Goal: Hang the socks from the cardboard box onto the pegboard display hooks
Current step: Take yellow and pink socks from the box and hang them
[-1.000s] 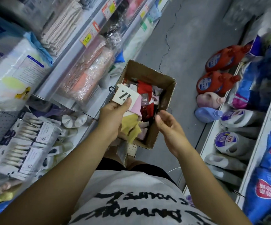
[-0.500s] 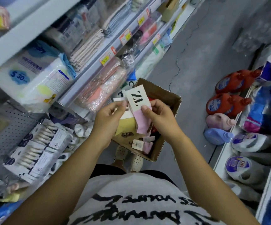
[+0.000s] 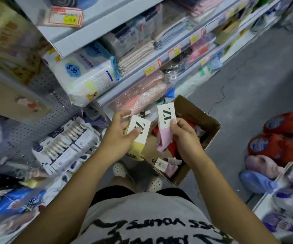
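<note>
An open cardboard box sits on the aisle floor in front of me, with red, pink and other socks inside. My left hand grips a yellow sock pair by its white card label. My right hand pinches a pink sock pair below its white label, just above the box. The two pairs are held apart, side by side. A grey pegboard covers the lower left shelf unit, with white packets hanging on its hooks.
Shelves on the left hold towels, diaper packs and wrapped goods with price tags. Detergent bottles in red, pink and blue stand on the low shelf at right. Grey floor runs between them. My feet are just behind the box.
The sock pairs, held together in my left hand at first, are now split: yellow in the left, pink in the right. My view has tilted up toward the shelves.
</note>
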Available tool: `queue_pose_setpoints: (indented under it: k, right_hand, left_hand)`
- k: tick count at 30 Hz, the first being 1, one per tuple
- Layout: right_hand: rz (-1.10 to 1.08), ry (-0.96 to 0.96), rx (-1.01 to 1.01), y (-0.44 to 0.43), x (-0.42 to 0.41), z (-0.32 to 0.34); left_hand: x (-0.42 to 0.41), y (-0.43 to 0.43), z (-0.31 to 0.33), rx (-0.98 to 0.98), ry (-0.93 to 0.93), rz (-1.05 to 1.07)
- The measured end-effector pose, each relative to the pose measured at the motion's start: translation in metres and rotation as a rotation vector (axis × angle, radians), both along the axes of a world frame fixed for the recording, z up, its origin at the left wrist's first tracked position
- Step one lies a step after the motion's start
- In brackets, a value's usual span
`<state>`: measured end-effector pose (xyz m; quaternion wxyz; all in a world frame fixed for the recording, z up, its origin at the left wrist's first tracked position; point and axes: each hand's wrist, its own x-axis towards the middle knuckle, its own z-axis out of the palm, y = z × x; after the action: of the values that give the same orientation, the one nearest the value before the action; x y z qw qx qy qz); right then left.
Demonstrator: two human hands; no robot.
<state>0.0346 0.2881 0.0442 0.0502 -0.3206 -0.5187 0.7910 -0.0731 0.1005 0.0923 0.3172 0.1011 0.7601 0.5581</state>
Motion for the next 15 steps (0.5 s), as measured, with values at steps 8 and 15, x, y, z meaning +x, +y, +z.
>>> queue_pose_setpoints:
  k: [8, 15]
  right_hand:
    - [0.289, 0.087, -0.015, 0.017, -0.001, -0.033]
    - [0.011, 0.141, -0.084, 0.007, 0.011, -0.058]
  left_hand:
    - [-0.006, 0.003, 0.009, -0.043, -0.171, -0.114]
    - [-0.019, 0.025, -0.013, -0.099, -0.259, -0.226]
